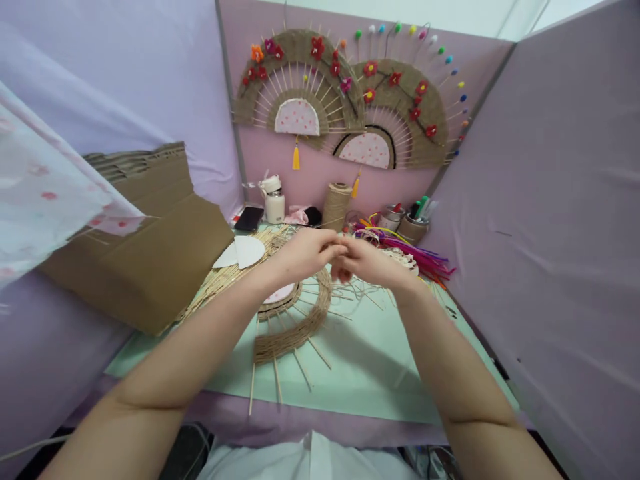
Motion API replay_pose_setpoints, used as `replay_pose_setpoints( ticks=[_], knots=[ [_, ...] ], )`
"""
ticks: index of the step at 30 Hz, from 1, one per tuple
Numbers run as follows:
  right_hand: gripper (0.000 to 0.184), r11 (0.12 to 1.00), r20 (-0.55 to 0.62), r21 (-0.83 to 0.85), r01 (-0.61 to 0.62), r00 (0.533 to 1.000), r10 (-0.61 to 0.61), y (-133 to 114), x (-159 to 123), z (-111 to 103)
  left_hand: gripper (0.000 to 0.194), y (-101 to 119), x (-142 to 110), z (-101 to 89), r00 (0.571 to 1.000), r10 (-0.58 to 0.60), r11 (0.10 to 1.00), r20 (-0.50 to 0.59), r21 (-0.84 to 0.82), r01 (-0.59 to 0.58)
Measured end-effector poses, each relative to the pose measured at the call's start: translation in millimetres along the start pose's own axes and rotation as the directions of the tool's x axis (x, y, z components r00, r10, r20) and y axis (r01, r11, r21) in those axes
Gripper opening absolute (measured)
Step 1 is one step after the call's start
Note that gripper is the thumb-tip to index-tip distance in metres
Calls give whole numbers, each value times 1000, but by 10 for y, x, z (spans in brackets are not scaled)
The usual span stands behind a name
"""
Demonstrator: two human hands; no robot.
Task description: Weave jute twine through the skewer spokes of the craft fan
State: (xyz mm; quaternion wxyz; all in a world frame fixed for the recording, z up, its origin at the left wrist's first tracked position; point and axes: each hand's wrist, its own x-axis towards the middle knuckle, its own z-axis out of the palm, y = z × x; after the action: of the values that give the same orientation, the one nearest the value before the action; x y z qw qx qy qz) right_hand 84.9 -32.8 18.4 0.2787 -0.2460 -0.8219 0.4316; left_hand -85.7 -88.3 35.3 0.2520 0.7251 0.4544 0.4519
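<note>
My left hand [309, 255] and my right hand [367, 260] meet above the table, with their fingers touching and overlapping. Both have bent, closed fingers; anything between them is hidden or too small to name. Below them lies a half-round fan [293, 339] of thin sticks woven with brown twine, its straight side turned to the left. A pink-dotted white half-circle [280, 293] forms its centre, partly covered by my left forearm. Loose twine and thin sticks [367, 293] lie on the table just under my right hand.
Cardboard [145, 267] leans at the left beside a bundle of sticks [213, 290] and white paper half-circles [245, 252]. Behind stand a phone [249, 218], a bottle [274, 203], a twine spool [337, 207] and pipe cleaners [425, 259]. Two finished-looking fans [305, 50] hang on the back wall.
</note>
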Motion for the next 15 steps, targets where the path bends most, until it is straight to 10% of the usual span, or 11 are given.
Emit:
replay_pose_setpoints(
  ticks=[3, 7, 15],
  knots=[
    [20, 986, -81, -115, -123, 990, 114, 317, 256, 207, 17, -446, -351, -230, 955, -230, 972, -188, 6, 235],
    [14, 899, -215, -386, -207, 968, 131, 728, 704, 417, 38, -1122, -885, -463, 717, -509, 794, -477, 61, 605],
    [45, 742, -204, -549, -385, 922, 328, 1015, 1272, 1068, 58, -1325, -947, -208, 792, -506, 671, -342, 420, 611]
  ],
)
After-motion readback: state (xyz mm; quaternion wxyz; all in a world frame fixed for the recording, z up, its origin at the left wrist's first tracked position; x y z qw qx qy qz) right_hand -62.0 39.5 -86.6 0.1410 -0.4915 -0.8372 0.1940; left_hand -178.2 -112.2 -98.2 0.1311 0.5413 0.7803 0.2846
